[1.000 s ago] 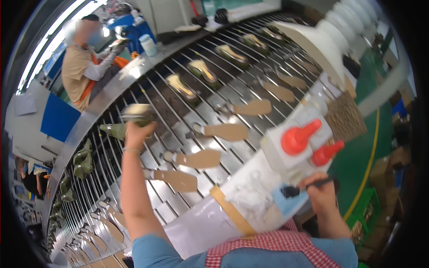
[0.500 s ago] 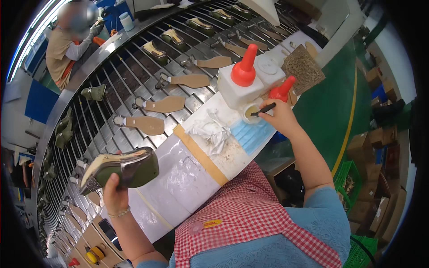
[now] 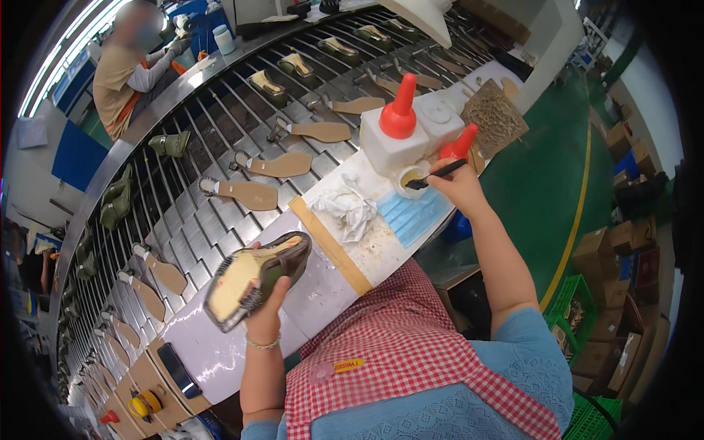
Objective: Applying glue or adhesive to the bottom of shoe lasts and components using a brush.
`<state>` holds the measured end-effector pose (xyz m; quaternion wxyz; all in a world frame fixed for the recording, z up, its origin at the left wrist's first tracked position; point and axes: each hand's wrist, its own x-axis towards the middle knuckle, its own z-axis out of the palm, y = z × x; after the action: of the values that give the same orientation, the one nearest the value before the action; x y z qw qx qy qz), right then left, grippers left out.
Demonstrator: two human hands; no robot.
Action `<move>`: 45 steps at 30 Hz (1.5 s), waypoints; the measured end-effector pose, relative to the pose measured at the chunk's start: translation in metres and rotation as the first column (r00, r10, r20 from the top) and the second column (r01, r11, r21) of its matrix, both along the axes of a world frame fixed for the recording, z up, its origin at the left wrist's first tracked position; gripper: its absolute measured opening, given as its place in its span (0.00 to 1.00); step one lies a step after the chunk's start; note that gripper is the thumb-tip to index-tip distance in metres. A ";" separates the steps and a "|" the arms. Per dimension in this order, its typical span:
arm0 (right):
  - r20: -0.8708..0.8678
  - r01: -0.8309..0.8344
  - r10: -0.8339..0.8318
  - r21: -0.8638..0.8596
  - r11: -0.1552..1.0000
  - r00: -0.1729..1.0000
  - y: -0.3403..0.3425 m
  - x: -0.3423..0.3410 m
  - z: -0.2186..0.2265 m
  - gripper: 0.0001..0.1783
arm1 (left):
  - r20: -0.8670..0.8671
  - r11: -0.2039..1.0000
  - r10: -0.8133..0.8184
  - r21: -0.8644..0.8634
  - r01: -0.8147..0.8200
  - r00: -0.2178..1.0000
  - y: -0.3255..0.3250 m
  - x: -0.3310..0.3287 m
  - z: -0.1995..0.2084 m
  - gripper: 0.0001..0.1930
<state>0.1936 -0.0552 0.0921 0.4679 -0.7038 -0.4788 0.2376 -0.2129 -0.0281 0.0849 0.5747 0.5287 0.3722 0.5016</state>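
A dark shoe upper on its last (image 3: 242, 282) is gripped in my left hand (image 3: 265, 314), its pale underside facing up and toward me. My left fingers wrap round its side, above the white work board (image 3: 315, 308). My right hand (image 3: 462, 187) pinches the handle of a black brush (image 3: 444, 169). The brush's head dips into the mouth of a small white jar (image 3: 402, 174) holding a yellowish liquid. Beside the jar stand a white squeeze bottle with a red nozzle (image 3: 398, 110) and a second red nozzle (image 3: 460, 141).
Tan soles with heels (image 3: 277, 165) and several green shoes (image 3: 170, 144) lie on the curved roller conveyor (image 3: 198, 235). A crumpled white cloth (image 3: 350, 207) and blue mask (image 3: 414, 216) rest near the jar. A phone (image 3: 178, 369) lies left; another person (image 3: 121, 81) sits across.
My left hand has moved right and turned the shoe so its pale underside shows more. The brush has tilted, with its head at the jar's mouth.
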 end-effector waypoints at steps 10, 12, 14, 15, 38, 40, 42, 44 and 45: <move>-0.946 0.241 -0.266 -0.218 0.946 0.184 -0.012 0.010 -0.050 0.17 | -0.406 0.941 0.129 0.339 0.018 0.905 -0.031 0.026 -0.009 0.45; -0.953 0.235 -0.286 -0.257 0.937 0.096 -0.009 0.009 -0.058 0.18 | -0.358 0.943 0.133 0.332 -0.007 0.924 -0.037 0.030 -0.011 0.46; -0.975 0.240 -0.221 -0.216 0.946 -0.004 -0.008 0.008 -0.062 0.18 | -0.311 0.961 0.102 0.276 -0.013 0.945 -0.042 0.034 -0.014 0.49; -0.997 0.253 -0.074 -0.069 0.965 0.009 -0.010 0.011 -0.064 0.15 | -0.295 0.939 0.145 0.343 -0.037 0.945 -0.044 0.033 -0.032 0.49; -0.064 -0.597 0.636 0.284 0.750 0.769 -0.058 -0.192 0.062 0.10 | -0.235 0.903 0.147 0.429 -0.033 0.961 -0.056 0.032 -0.065 0.46; -0.135 -0.630 0.677 0.270 0.728 0.724 -0.058 -0.192 0.061 0.10 | -0.257 0.906 0.151 0.421 -0.030 0.954 -0.056 0.030 -0.069 0.46; -0.205 -0.661 0.709 0.260 0.704 0.675 -0.059 -0.192 0.059 0.10 | -0.287 0.915 0.155 0.402 -0.028 0.945 -0.056 0.030 -0.065 0.44; -0.466 -0.638 0.648 0.207 0.742 0.602 -0.060 -0.194 0.056 0.08 | -0.207 0.923 0.123 0.384 -0.035 0.971 -0.058 0.035 -0.054 0.43; -0.466 -0.638 0.648 0.207 0.742 0.602 -0.060 -0.194 0.057 0.08 | -0.128 0.929 0.100 0.368 -0.046 0.987 -0.058 0.036 -0.049 0.41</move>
<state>-0.0004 -0.1150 0.1487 0.4665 -0.3907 -0.5602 0.5621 -0.1768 -0.0865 0.0360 0.4195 0.6465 0.3330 0.5433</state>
